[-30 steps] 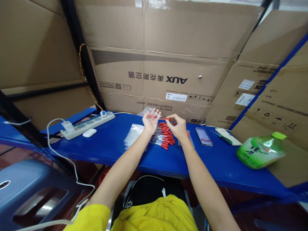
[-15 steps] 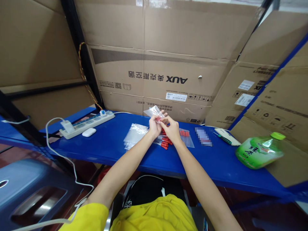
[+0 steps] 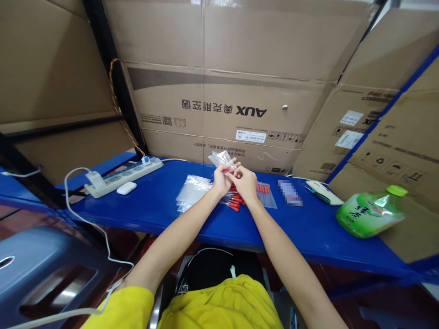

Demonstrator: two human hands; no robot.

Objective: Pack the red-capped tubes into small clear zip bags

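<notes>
Both hands meet over the middle of the blue shelf. My left hand [image 3: 222, 180] is closed on a clear plastic bag [image 3: 222, 158], which sticks up beyond the fingers. My right hand [image 3: 245, 181] pinches the same bag at its lower part, where something red shows; the fingers partly hide it. Beneath the hands lies a pile of thin clear pieces with red ends [image 3: 235, 202]. To its left is a stack of clear plastic bags [image 3: 192, 192]. A filled bag with red-ended pieces [image 3: 266, 195] lies just right of my right hand.
A white power strip [image 3: 125, 176] with a plugged-in charger and a white case [image 3: 126, 188] are at left. At right lie a blurred-out packet [image 3: 290, 193], a green-handled tool [image 3: 320, 196] and a green bottle [image 3: 368, 214]. A cardboard wall [image 3: 219, 100] closes off the back.
The hands stay together on the bag, and its upper part has shifted slightly to the right. My right fingers have curled in a little more. The view has moved slightly.
</notes>
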